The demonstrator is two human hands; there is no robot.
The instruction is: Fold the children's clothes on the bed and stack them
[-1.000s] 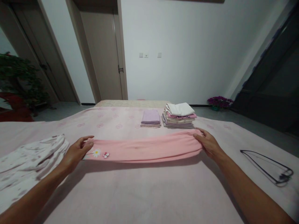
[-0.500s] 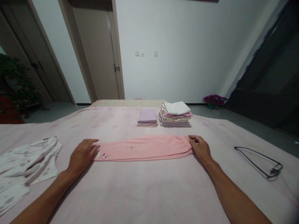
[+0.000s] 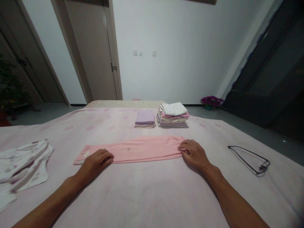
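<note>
A long pink folded garment (image 3: 140,148) lies flat across the pink bedspread (image 3: 147,193) in front of me. My left hand (image 3: 96,161) rests palm down on the garment's near edge toward its left end, fingers stretched out and together. My right hand (image 3: 193,153) lies flat on the garment's right end, fingers spread. Neither hand grips the cloth.
A small folded lilac stack (image 3: 145,118) and a taller pile of folded clothes (image 3: 172,114) sit at the far side of the bed. A white patterned garment (image 3: 21,163) lies crumpled at the left. A black wire hanger (image 3: 250,155) lies at the right.
The pink garment was held up stretched between both hands, then laid down flat. My left hand has slid inward along its near edge; both hands now press on it.
</note>
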